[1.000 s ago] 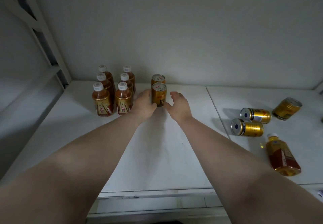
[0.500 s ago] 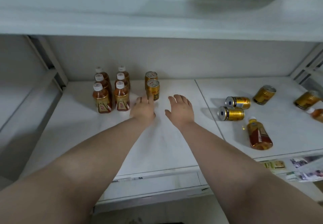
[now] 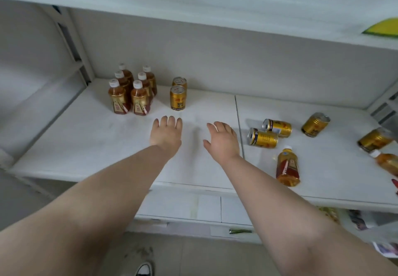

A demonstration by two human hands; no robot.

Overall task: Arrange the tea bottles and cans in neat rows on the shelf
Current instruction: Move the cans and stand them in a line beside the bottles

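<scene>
Grip state: the left hand [image 3: 167, 133] and the right hand [image 3: 223, 139] each present a wide grip, fingers straight and spread, holding nothing. Both are palm-down over the bare middle of the shelf [image 3: 86, 142], near each other but apart. Contact with the surface cannot be confirmed.

Just beyond the left hand stand two upright cans [image 3: 178, 98], one directly behind the other. To their left, six upright bottles [image 3: 131, 95] stand in two files of three, caps up.

Done, as judged: these eight items.

Left to do: on the right section of the shelf, four lying cans [image 3: 262, 138] rest on their sides, the nearest just beside the right hand. Two lying bottles [image 3: 288, 167] also rest flat, one at the right edge of view. The task is judged a little over half complete, and the can rows need the most filling.
</scene>
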